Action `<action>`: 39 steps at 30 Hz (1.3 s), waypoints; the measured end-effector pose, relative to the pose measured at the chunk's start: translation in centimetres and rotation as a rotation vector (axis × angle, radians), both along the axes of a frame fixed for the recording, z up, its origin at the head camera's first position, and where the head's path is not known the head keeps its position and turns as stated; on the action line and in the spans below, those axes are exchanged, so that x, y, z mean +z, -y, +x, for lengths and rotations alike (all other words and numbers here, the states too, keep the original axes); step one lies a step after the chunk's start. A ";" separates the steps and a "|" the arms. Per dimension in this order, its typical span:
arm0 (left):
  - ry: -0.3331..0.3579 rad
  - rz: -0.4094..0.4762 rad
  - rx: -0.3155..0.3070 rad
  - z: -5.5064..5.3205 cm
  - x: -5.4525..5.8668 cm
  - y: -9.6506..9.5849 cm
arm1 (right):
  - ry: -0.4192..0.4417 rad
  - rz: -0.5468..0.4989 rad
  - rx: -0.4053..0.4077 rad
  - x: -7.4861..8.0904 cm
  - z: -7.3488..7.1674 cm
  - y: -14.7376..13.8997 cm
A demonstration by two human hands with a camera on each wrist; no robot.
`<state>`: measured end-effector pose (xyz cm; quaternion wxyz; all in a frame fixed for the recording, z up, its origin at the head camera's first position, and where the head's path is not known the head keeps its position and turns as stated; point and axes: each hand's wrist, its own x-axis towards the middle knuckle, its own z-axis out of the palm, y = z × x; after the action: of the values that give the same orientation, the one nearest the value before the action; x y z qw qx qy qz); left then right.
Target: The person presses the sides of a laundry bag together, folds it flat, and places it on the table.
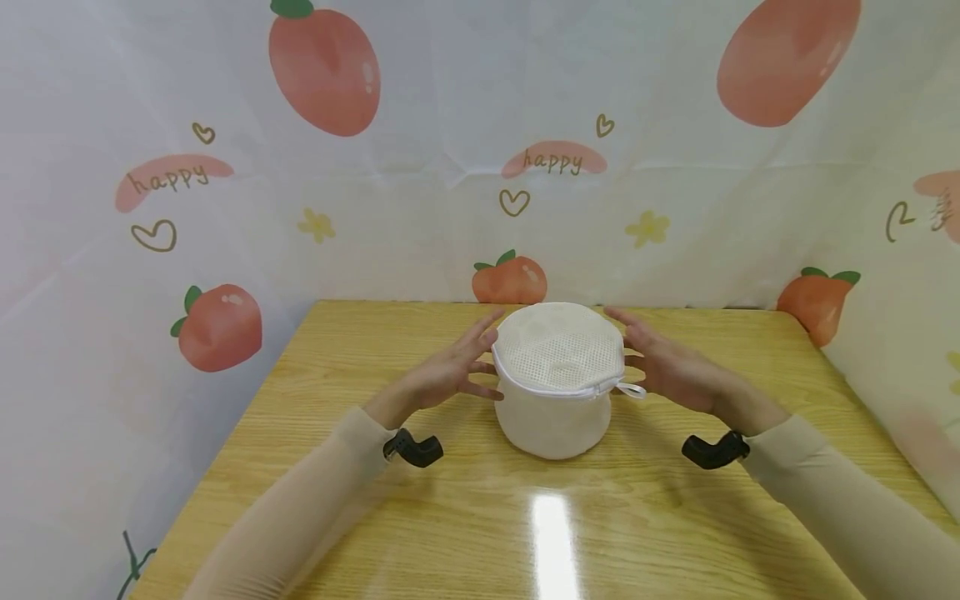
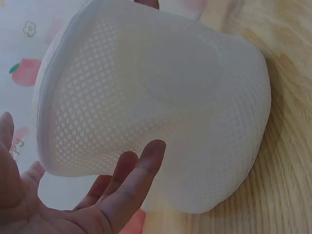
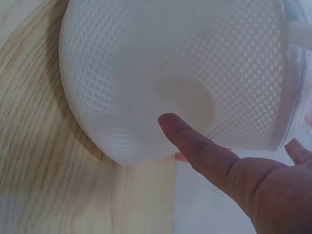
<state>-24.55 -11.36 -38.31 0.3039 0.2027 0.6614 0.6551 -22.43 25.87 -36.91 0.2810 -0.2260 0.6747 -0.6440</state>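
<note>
A round white mesh laundry bag (image 1: 558,421) stands upright on the table, its zipped lid on top. A small white loop (image 1: 632,389) sticks out at the zip's right end. On the bag's left side is my left hand (image 1: 444,372), fingers spread and fairly straight. In the left wrist view two fingertips (image 2: 155,146) lie right at the mesh wall. My right hand (image 1: 678,372) is at the opposite side, also with extended fingers. One finger (image 3: 195,146) points along the mesh in the right wrist view, and a round shape shows through the wall there.
The wooden table (image 1: 360,517) carries the bag near its back edge. Behind it hangs a white cloth (image 1: 420,108) printed with fruit, hearts and words. Black wrist mounts (image 1: 420,450) sit on both sleeves. A green cord (image 1: 135,567) shows at the lower left.
</note>
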 end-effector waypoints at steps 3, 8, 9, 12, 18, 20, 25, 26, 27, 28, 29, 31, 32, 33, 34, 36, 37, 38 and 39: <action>0.008 0.020 0.003 0.1 -0.3 -0.5 | 0.012 -0.021 0.008 -0.3 0.1 0.3; -0.002 0.037 0.016 0.3 -0.7 -1.3 | 0.019 -0.050 0.003 -0.8 0.3 1.0; -0.007 0.035 0.019 0.4 -0.7 -1.5 | 0.020 -0.048 -0.001 -1.0 0.4 1.1; -0.006 0.027 0.030 0.5 -0.9 -1.8 | 0.019 -0.026 -0.013 -1.3 0.4 1.5; -0.016 0.016 0.049 0.5 -1.4 -2.0 | 0.035 0.021 -0.047 -2.0 0.5 1.9; -0.012 0.022 0.052 0.5 -1.7 -2.1 | 0.048 0.030 -0.058 -2.2 0.6 1.9; 0.013 0.055 0.075 0.8 -2.1 -2.3 | 0.055 0.039 -0.081 -2.6 0.7 2.2; 0.016 0.061 0.081 0.8 -2.2 -2.4 | 0.053 0.035 -0.085 -2.8 0.7 2.2; 0.022 0.070 0.087 0.9 -2.3 -2.4 | 0.053 0.033 -0.091 -2.9 0.8 2.3; 0.027 0.078 0.091 0.9 -2.4 -2.4 | 0.050 0.026 -0.094 -3.0 0.8 2.4; 0.030 0.085 0.095 1.0 -2.5 -2.5 | 0.050 0.018 -0.099 -3.2 0.8 2.5; 0.032 0.092 0.100 1.0 -2.7 -2.5 | 0.045 0.007 -0.104 -3.5 0.8 2.6; 0.035 0.094 0.104 1.1 -2.8 -2.6 | 0.045 0.001 -0.105 -3.6 0.8 2.7; 0.036 0.095 0.104 1.1 -2.9 -2.6 | 0.046 -0.004 -0.107 -3.8 0.8 2.7; 0.035 0.095 0.105 1.2 -3.0 -2.6 | 0.049 -0.007 -0.109 -3.9 0.8 2.8; 0.039 0.094 0.106 1.2 -3.2 -2.6 | 0.053 -0.007 -0.115 -4.3 0.8 2.9; 0.042 0.094 0.107 1.2 -3.3 -2.6 | 0.055 -0.007 -0.120 -4.4 0.8 2.9; 0.043 0.094 0.107 1.2 -3.4 -2.6 | 0.056 -0.006 -0.122 -4.5 0.8 3.0; 0.043 0.093 0.107 1.2 -3.5 -2.6 | 0.058 -0.006 -0.127 -4.7 0.8 3.0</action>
<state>-23.35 -8.75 -41.79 0.2727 0.1667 0.6334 0.7047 -21.61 22.86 -41.59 0.2581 -0.1648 0.6775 -0.6687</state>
